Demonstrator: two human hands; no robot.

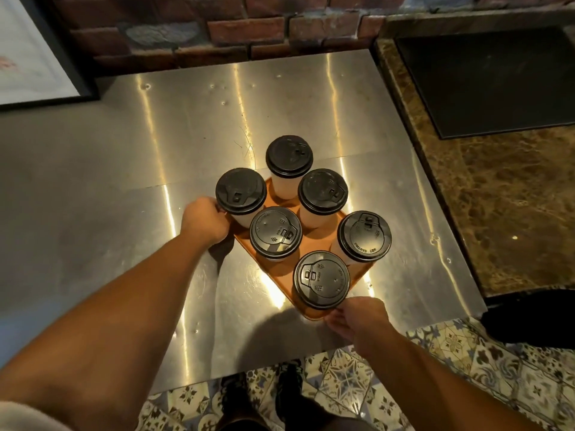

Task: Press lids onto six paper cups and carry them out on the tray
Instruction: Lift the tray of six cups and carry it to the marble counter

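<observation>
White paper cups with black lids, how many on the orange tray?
6 on the tray: far cup, left cup by the left hand, middle-right cup, middle cup, right cup, near cup by the right hand. None seems hidden.

The only wording I can read from here is on the black plastic lid [364,236] of the white paper cup [340,251] at the right edge of the orange plastic tray [245,247]. Raised letters "CAUTION HOT" curve along its near rim, upside down to my camera. The other five black lids [275,232] also carry small embossed marks and short lines of lettering, too fine for me to make out. The framed print [25,63] at far left shows nothing legible.
</observation>
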